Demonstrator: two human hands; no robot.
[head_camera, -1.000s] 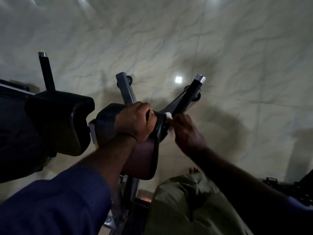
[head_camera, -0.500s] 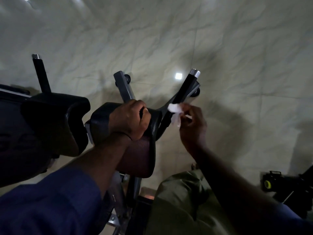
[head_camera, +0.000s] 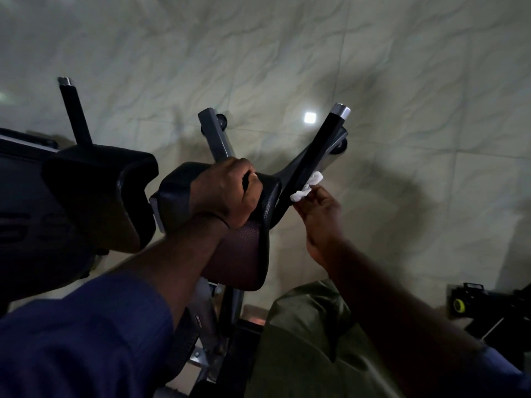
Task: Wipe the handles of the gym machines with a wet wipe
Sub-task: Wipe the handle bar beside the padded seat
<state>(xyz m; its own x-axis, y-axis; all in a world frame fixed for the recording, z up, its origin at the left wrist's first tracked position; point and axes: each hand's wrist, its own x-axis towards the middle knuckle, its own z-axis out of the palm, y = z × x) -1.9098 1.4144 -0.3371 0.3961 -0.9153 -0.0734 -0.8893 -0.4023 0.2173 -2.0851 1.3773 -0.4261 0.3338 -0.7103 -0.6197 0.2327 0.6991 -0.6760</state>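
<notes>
Grips the top rim of the middle pad [head_camera: 230, 254] with the left hand [head_camera: 227, 193], with fingers curled tight over it, just at 9 o'clock of the view's centre. Pinches the wet wipe [head_camera: 306, 187] between thumb and fingertips of the right hand [head_camera: 319, 216], at 3 o'clock of the left, and holds the white wad against the black handle [head_camera: 316, 153] (touching only its lower stretch, close to the pad). Follows that handle slanting toward 1 o'clock up to a chrome cap [head_camera: 340, 110]. Finds a second handle [head_camera: 74, 116], also chrome-tipped, well apart at 10 o'clock, behind a larger dark pad [head_camera: 106, 196]. Takes in a grey frame bar [head_camera: 215, 133] at 12 o'clock of the left hand, pale marbled floor tiles [head_camera: 402, 81] beneath, olive trousers [head_camera: 310, 340] at 6 o'clock, a blue sleeve [head_camera: 86, 340] at 7 o'clock, and a blurred black object [head_camera: 488, 308] with a yellow wheel at 4 o'clock.
</notes>
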